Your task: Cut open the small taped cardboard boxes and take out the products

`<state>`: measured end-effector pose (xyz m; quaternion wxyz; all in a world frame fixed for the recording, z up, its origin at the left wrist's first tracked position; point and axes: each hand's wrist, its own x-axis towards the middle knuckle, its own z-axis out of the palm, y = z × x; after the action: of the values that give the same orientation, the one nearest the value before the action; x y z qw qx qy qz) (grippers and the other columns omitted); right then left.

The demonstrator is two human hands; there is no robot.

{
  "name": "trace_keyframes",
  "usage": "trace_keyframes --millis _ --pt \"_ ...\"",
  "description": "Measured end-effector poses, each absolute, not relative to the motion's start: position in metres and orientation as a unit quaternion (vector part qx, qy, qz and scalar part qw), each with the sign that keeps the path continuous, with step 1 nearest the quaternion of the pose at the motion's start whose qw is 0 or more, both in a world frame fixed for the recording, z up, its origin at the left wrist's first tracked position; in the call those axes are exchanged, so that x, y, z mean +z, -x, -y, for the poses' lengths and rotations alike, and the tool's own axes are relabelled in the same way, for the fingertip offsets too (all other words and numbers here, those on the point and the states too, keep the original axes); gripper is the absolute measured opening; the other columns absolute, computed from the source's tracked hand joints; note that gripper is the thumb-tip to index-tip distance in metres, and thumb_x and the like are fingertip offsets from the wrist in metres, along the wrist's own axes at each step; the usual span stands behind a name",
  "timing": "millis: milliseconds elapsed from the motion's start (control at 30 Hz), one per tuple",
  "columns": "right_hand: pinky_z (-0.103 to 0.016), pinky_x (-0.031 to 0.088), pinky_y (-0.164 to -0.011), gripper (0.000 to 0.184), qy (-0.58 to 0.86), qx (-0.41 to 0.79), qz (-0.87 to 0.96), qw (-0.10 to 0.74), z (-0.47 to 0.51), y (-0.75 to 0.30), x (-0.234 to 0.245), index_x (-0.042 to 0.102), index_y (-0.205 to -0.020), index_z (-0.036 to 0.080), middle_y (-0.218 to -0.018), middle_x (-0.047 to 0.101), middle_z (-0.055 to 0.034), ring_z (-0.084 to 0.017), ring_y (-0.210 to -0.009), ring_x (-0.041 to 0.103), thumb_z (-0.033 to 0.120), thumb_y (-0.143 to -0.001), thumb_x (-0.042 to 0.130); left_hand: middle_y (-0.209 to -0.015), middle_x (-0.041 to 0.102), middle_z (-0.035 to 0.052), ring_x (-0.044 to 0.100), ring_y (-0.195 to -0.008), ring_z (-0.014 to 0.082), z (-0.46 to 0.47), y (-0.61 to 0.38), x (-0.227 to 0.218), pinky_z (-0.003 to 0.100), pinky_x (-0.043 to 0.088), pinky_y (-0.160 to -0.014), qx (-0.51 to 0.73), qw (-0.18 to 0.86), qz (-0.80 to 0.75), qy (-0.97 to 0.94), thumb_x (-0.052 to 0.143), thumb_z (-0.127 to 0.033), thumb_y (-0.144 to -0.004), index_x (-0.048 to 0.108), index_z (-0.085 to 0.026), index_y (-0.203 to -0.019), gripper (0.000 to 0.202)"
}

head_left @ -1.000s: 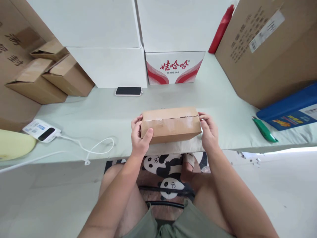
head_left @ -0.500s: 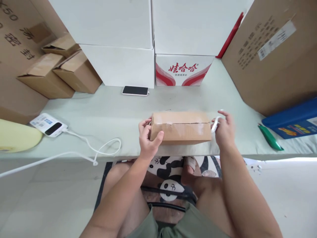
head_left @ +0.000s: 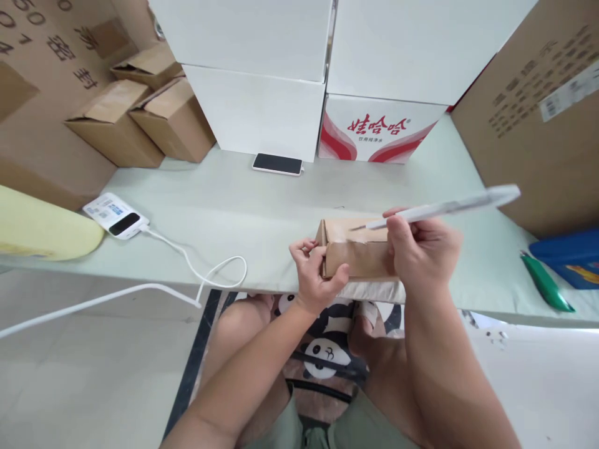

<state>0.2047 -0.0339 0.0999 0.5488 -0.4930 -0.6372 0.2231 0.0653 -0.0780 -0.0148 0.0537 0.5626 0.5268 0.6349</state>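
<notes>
A small cardboard box (head_left: pixel 360 259) with clear tape along its top seam stands at the table's front edge. My left hand (head_left: pixel 316 274) grips its left end, thumb on the near face and fingers round the side. My right hand (head_left: pixel 423 249) is closed round a slim white pen-like tool (head_left: pixel 458 204) with a thin dark tip; motion blur hides its exact kind. That tip points left, at the taped seam on top of the box; whether it touches cannot be told. The box's right end is hidden behind my right hand.
Behind lie a phone (head_left: pixel 277 164) and stacked white cartons (head_left: pixel 253 112). At left are small brown boxes (head_left: pixel 173 121), a white device (head_left: pixel 116 215) with its cable (head_left: pixel 187 255), and a yellow object (head_left: pixel 47 224). A green cutter-like item (head_left: pixel 547 284) and blue package (head_left: pixel 568 255) lie right.
My right hand has moved from beside the box's right end to over its top, and the white tool now points left along the seam. My left hand keeps its grip. The view has shifted.
</notes>
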Motion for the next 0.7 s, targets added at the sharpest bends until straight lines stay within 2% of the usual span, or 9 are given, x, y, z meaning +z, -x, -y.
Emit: trace_keyframes --millis 133,233,533,700 --pt "-0.024 0.034 -0.045 0.042 0.519 0.218 0.669 0.485 0.031 -0.196 0.100 0.062 -0.070 0.019 -0.049 0.051 0.0044 -0.009 -0.044 0.046 0.056 -0.091 0.065 -0.094 0.029 0.0025 0.042 -0.092 0.0225 0.083 -0.062 -0.009 0.038 0.055 -0.081 0.629 0.055 -0.528 -0.568 0.063 -0.053 -0.090 0.062 -0.019 -0.082 0.035" --pt "-0.024 0.034 -0.045 0.048 0.528 0.213 0.676 0.468 0.030 -0.190 0.102 0.057 -0.068 0.021 -0.049 0.052 0.0035 -0.010 -0.044 0.048 0.061 -0.093 0.061 -0.092 0.029 0.0026 0.041 -0.092 0.0227 0.084 -0.059 -0.006 0.038 0.054 -0.079 0.627 0.064 -0.520 -0.577 0.065 -0.051 -0.090 0.065 -0.019 -0.081 0.033" --pt "-0.026 0.035 -0.048 0.046 0.520 0.165 0.696 0.468 0.027 -0.185 0.107 0.051 -0.069 0.023 -0.051 0.054 0.0029 -0.012 -0.045 0.049 0.059 -0.098 0.054 -0.091 0.032 0.0029 0.043 -0.089 0.0223 0.085 -0.059 -0.003 0.038 0.053 -0.077 0.632 0.065 -0.518 -0.573 0.065 -0.050 -0.089 0.066 -0.019 -0.080 0.033" --pt "-0.026 0.031 -0.047 0.047 0.512 0.179 0.710 0.449 0.025 -0.182 0.105 0.049 -0.069 0.023 -0.049 0.052 0.0038 -0.011 -0.044 0.047 0.059 -0.099 0.052 -0.082 0.037 0.0014 0.046 -0.081 0.0198 0.086 -0.056 0.003 0.034 0.052 -0.068 0.627 0.067 -0.513 -0.583 0.063 -0.052 -0.093 0.067 -0.019 -0.080 0.036"
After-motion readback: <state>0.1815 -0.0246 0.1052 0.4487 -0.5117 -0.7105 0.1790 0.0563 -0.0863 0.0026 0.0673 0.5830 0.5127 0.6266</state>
